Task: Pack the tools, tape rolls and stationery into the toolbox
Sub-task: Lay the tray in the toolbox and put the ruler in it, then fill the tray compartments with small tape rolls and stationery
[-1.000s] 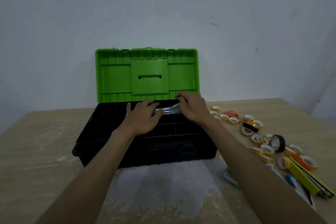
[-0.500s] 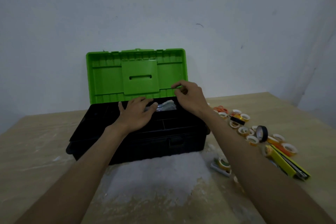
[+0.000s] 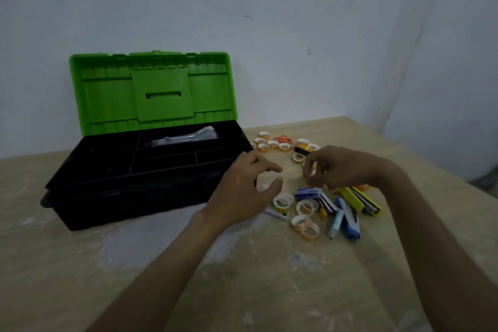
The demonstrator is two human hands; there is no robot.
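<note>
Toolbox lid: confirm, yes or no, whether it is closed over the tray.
No, the green lid stands raised behind the black toolbox, leaving its compartments exposed.

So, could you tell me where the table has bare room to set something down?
The table is bare in front of the toolbox and in the strip left of it. Right of the toolbox it is crowded: tape rolls, stationery and orange scissors, with the left hand and right hand there.
</note>
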